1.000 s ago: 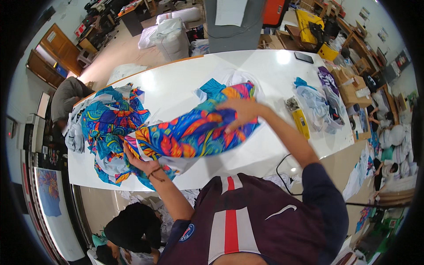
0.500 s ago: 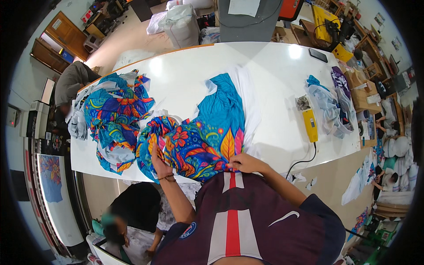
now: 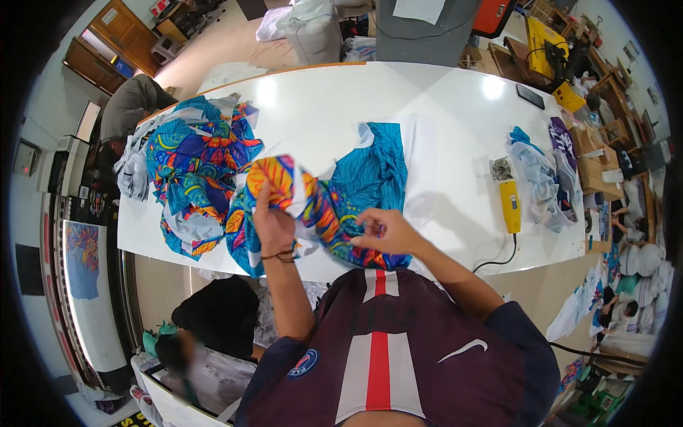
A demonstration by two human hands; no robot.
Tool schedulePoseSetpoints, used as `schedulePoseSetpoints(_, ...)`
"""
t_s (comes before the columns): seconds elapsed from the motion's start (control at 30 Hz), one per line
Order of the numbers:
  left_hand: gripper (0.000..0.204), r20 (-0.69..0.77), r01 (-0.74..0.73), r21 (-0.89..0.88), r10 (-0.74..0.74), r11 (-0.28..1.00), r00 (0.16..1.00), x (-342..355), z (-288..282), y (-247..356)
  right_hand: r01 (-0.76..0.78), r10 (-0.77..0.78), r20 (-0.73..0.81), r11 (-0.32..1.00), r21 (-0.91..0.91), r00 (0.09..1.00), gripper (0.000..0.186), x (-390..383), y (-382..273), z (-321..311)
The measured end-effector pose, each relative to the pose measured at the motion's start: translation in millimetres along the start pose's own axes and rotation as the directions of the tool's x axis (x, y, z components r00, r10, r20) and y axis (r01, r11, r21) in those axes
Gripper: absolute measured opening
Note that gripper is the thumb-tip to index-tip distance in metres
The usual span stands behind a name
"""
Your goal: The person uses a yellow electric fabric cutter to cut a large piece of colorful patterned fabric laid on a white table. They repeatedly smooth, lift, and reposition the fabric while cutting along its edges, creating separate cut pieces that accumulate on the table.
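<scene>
A brightly printed fabric piece [image 3: 327, 213], orange, blue and red with a white underside, lies bunched near the table's front edge. My left hand [image 3: 274, 226] grips a raised fold of it, thumb upward. Over the fabric's right part is my right hand [image 3: 384, 232], its fingers loosely curled and apart with nothing visible between them. A teal leaf-patterned section [image 3: 373, 160] of the fabric spreads away from me, with white material [image 3: 421, 164] along its right side.
A heap of similar printed fabric [image 3: 203, 153] covers the table's left end. On the right lie a yellow corded cutting tool [image 3: 510, 206], fabric scraps [image 3: 537, 178] and a phone [image 3: 530, 96]. One person [image 3: 217, 313] is low at the front left; another [image 3: 131, 107] bends beyond the heap.
My left hand has lifted and folded the fabric's left part over to show its white underside. The right hand has let go of the near edge and moved up and away from me.
</scene>
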State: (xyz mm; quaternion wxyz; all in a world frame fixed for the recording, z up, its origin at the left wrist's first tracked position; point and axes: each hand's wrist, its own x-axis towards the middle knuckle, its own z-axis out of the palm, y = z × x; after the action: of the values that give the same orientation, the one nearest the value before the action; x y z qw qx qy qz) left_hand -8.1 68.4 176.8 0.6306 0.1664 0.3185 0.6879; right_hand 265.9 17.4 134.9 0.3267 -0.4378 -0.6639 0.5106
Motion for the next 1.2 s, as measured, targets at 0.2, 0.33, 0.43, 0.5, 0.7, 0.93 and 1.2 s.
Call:
schedulePoseSetpoints(0.2,0.044,0.353,-0.024,-0.135,0.070,0.991,0.933,-18,75,-10,0.199,-0.334,-0.465,0.928,-0.316,0.820,0.043,53,-24,47)
schedulePoseSetpoints(0.33,0.052,0.303,-0.388,-0.109,0.402,0.915,0.864,-29,98,29,0.201,0.003,-0.540,0.927,0.318,0.842,0.036,59,-42,-16)
schedulePoseSetpoints(0.43,0.054,0.131,-0.579,-0.089,0.586,0.810,0.800,-14,111,70,0.380,-0.085,-0.599,0.840,0.387,0.797,0.027,38,-92,-76)
schedulePoseSetpoints(0.5,0.056,0.016,-0.634,-0.036,0.635,0.772,0.772,-2,122,95,0.519,-0.532,-0.250,0.846,-0.122,0.809,0.027,11,-141,-126)
schedulePoseSetpoints(0.7,0.065,0.097,-0.823,-0.022,0.820,0.568,0.563,-3,151,183,0.113,-0.511,-0.173,0.480,-0.870,0.842,0.033,-56,-244,-192)
schedulePoseSetpoints(0.93,0.043,0.072,-0.901,0.422,0.987,0.100,0.143,38,140,266,0.044,-0.910,-0.394,0.402,-0.915,0.124,0.042,-67,-263,-302)
schedulePoseSetpoints(1.2,0.028,0.170,-0.592,0.008,0.582,0.806,0.795,200,112,289,0.136,0.179,-0.830,0.947,0.291,0.528,0.035,53,-149,-404)
